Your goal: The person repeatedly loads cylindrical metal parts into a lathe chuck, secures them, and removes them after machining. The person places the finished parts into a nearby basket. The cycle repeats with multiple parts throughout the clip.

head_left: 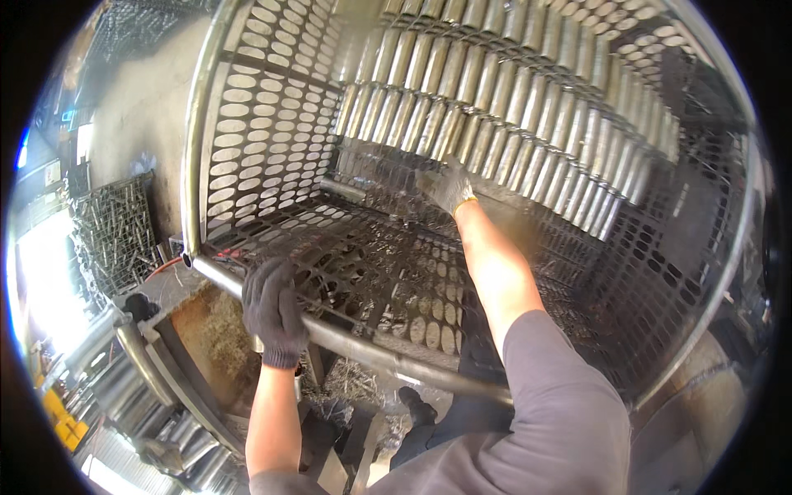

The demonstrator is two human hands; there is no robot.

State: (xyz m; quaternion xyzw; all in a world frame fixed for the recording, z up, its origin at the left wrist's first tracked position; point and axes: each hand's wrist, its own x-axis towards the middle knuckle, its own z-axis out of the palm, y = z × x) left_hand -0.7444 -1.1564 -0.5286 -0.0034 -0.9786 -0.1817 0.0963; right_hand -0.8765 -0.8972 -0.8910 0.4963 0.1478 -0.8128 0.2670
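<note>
My left hand, in a dark knitted glove, is closed over the round metal front rail of a large cage bin. My right arm reaches deep into the bin. On it, my right hand wears a greyish glove with a yellow cuff, just below the lowest row of stacked metal tubes. Blur hides its fingers, and whether it holds anything does not show. The short, shiny tubes stand side by side in several rows at the far side. A single tube lies low by the left wall.
Perforated metal walls with oval holes enclose the bin. Dark debris lies on its perforated floor. Outside at left are a rusty-sided block, larger metal cylinders and a heap of metal pieces. My shoe shows below the rail.
</note>
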